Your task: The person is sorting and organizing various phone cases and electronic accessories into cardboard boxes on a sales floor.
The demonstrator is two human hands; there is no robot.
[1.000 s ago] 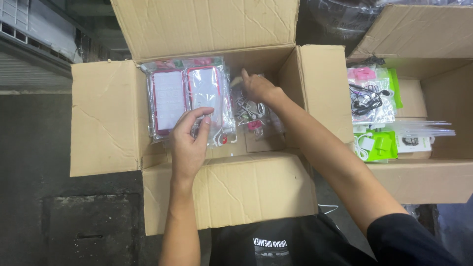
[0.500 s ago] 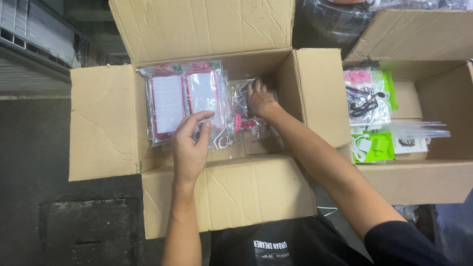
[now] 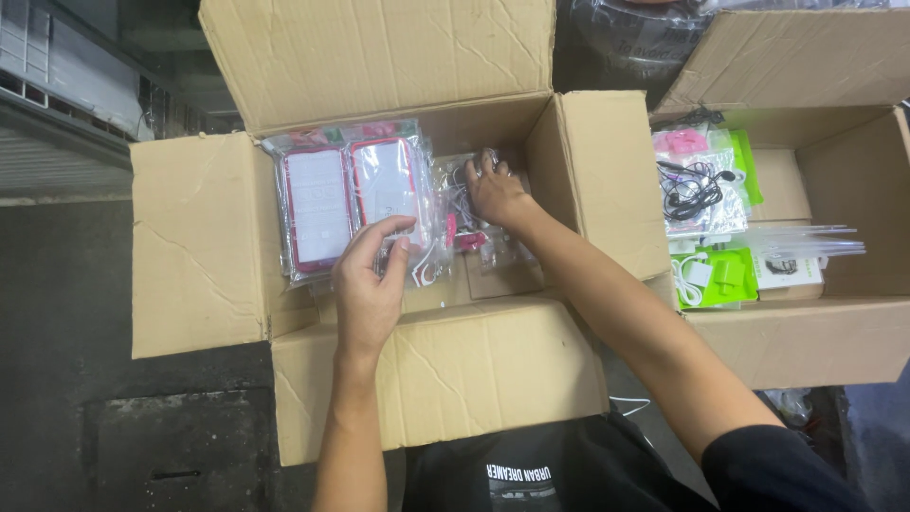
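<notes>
An open cardboard box stands in front of me with its flaps spread. Inside it lies a stack of pink and white items in clear plastic bags. My left hand grips the near edge of that stack. My right hand reaches deeper into the box, fingers closed over small clear packets with cables and pink parts at the right inner wall.
A second open cardboard box stands to the right, holding bagged earphones, pink items and green packages. A dark plastic-wrapped bundle lies behind. Dark floor lies to the left.
My right hand has pushed deeper and lower into the box onto the small packets. My left hand stays on the stack's edge.
</notes>
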